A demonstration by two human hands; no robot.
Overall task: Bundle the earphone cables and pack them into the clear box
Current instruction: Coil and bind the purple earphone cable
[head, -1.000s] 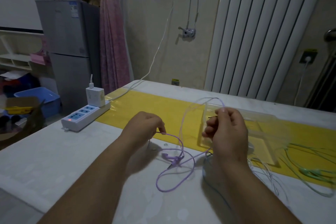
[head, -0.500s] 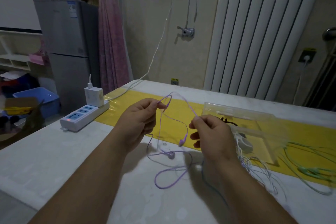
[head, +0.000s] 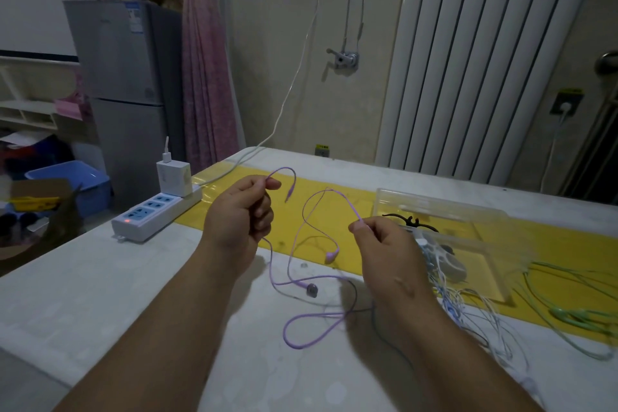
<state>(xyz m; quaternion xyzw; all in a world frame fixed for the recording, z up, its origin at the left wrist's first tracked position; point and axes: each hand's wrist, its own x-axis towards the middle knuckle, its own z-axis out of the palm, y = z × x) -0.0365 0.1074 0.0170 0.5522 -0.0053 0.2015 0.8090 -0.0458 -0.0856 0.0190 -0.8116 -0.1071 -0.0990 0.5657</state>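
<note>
Both hands hold a purple earphone cable above the white table. My left hand pinches it near the plug end, and the plug curls over and hangs down beside my thumb. My right hand pinches the cable further along. One purple earbud dangles between the hands; the other earbud lies on the table, with a cable loop in front of it. The clear box stands open just right of my right hand, holding a black tie and a white and grey item.
A tangle of white earphone cables lies in front of the box, and green cables lie at the right on the yellow runner. A white power strip with a charger sits at the table's left edge.
Both hands lifted the purple cable off the table and came nearer each other. My right hand left the box and now pinches the cable further left. The camera view tilted slightly.
</note>
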